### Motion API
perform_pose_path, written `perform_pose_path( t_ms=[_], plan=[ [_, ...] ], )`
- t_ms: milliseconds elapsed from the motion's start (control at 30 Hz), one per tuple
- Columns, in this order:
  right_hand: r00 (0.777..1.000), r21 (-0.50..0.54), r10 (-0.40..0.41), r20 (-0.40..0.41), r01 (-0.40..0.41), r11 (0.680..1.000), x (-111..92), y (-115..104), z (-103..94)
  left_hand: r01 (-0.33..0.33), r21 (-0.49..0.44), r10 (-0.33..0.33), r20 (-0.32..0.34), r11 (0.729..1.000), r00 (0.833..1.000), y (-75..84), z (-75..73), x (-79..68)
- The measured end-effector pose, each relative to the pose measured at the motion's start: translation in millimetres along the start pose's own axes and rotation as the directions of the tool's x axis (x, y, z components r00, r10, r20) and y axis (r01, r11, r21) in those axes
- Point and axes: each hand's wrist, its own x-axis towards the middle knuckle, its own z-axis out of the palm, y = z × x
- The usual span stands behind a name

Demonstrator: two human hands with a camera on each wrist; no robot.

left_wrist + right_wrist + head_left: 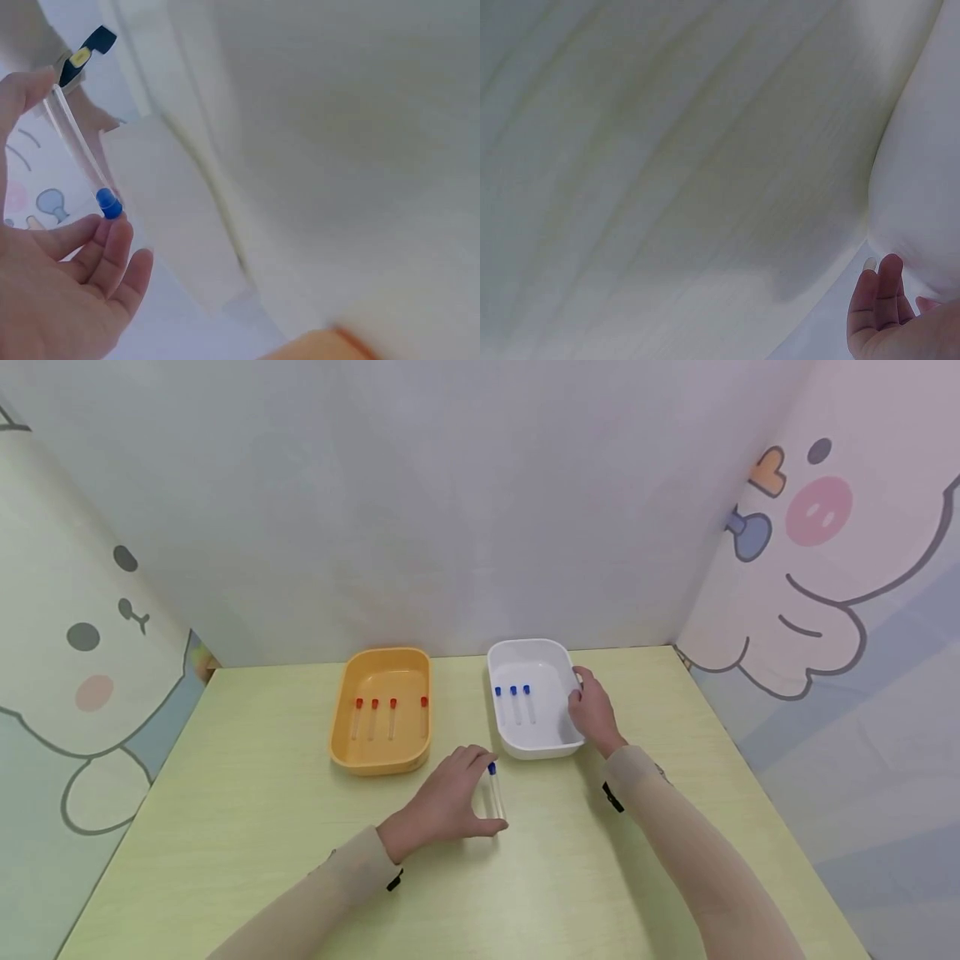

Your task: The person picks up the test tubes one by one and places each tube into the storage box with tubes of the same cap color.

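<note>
Between thumb and fingertips, my left hand (447, 797) pinches a clear test tube (496, 795) with a blue cap, held lengthwise just in front of the trays. The left wrist view shows the blue cap (109, 203) at the fingertips and the tube's other end at the thumb. My right hand (596, 714) grips the right rim of a white tray (542, 750), thumb on the inner side. Several blue-capped tubes (513, 692) lie side by side in that tray's left half. Beside the tray's white wall, the right wrist view catches the right fingers (889, 289).
To the left of the white tray stands an orange tray (380, 768), which holds several red-capped tubes (375, 703). Both trays sit toward the back of a pale wooden table (247, 827). Cartoon-printed curtains (480, 510) enclose the table at the back and sides.
</note>
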Motion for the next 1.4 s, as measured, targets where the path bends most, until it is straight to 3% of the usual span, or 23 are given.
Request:
perform_pose_path(
  t_ms=[367, 700, 1200, 1400],
  plan=[
    [1.000, 0.015, -0.013, -0.004, 0.013, 1.000, -0.1, 1.5, 0.3, -0.102, 0.055, 0.107, -0.100, 0.993, 0.989, 13.9, -36.2, 39.8],
    [1.000, 0.016, -0.001, -0.005, 0.001, 1.000, -1.7, 1.0, 0.7, -0.160, 0.107, 0.176, -0.166, 0.981, 0.970, 14.2, -46.9, 85.4],
    [1.000, 0.030, 0.024, -0.002, -0.024, 0.999, -0.2, 0.7, 2.9, -0.062, 0.141, 0.071, -0.056, 0.988, 0.996, 3.5, -44.3, 141.9],
    [1.000, 0.026, 0.026, -0.009, -0.026, 0.999, -0.7, -0.9, 2.6, -0.070, 0.158, 0.075, -0.025, 0.985, 0.997, 4.1, -38.7, 162.5]
  ],
)
